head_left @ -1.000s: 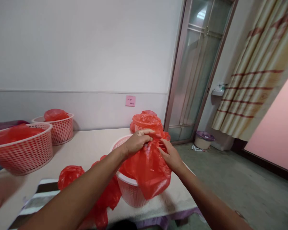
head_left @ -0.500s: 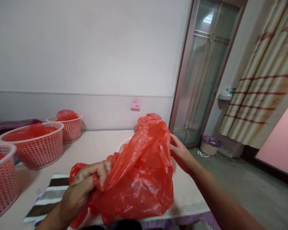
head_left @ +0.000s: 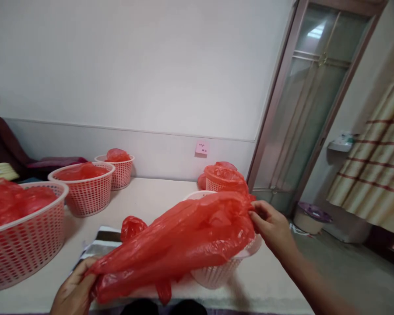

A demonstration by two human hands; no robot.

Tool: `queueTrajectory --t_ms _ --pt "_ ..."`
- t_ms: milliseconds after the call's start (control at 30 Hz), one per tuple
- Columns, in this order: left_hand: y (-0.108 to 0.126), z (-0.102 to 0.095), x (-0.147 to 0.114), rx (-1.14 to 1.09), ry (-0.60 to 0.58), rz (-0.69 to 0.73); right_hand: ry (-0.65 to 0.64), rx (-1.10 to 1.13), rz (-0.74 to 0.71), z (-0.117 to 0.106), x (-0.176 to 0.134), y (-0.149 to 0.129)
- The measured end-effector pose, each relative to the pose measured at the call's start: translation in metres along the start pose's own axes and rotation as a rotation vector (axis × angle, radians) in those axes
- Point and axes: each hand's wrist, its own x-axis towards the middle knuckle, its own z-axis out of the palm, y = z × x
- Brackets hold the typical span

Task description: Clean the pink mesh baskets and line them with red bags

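Observation:
A red plastic bag (head_left: 184,232) is stretched sideways between my two hands, above the table. My left hand (head_left: 74,286) grips its lower left end, fingers closed on the film. At the upper right, my right hand (head_left: 271,223) pinches the other end between thumb and fingers. Beneath the bag stands a pale pink perforated basket (head_left: 216,274), mostly covered by it; I cannot see what the basket holds. A striped cloth (head_left: 101,245) lies partly hidden behind the bag, near my left hand.
Several pink baskets with red bags stand at the left, including a large near one (head_left: 26,249) and a middle one (head_left: 88,197). Another bag-covered basket (head_left: 225,175) is at the back right. The wall bears a pink note (head_left: 202,148). A bin (head_left: 311,217) sits on the floor.
The bag has gone from bunched and upright to pulled out lengthwise. My left hand has moved down and left, my right hand now pinches the far end. The view has turned left.

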Motion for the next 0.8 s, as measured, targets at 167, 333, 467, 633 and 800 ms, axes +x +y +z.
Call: queueTrajectory --t_ms 167,333,467,633,800 --pt "-0.009 0.000 -0.008 -0.055 0.229 -0.128 0.441 -0.072 -0.169 -0.009 -0.032 -0.006" --pt "-0.033 -0.009 0.002 -0.082 0.208 -0.160 0.461 0.006 -0.156 -0.011 -0.050 -0.015" --pt "-0.042 -0.026 0.015 0.215 -0.001 -0.019 0.432 0.230 0.025 -0.019 -0.051 -0.001" --pt "-0.014 0.003 -0.004 0.753 -0.214 0.409 0.298 0.290 -0.147 -0.012 -0.066 0.000" --pt "0.025 0.073 -0.024 0.929 -0.603 0.519 0.031 0.198 -0.337 0.005 -0.072 -0.017"
